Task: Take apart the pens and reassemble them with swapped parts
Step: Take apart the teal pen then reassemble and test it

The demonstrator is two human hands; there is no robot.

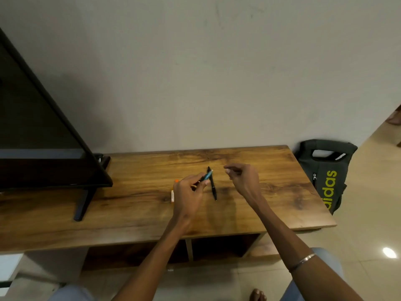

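My left hand grips a blue pen that points up and to the right, its pale tip free in the air. A black pen lies on the wooden table just right of that hand, running front to back. My right hand hovers to the right of both pens with its fingertips pinched together; whether a small part sits between them is too small to tell. An orange and white pen piece lies partly hidden behind my left hand.
A dark television on a stand fills the left part of the table. The wall rises right behind the table. A dark backpack with yellow lettering leans at the table's right end. Open shelves lie below the tabletop.
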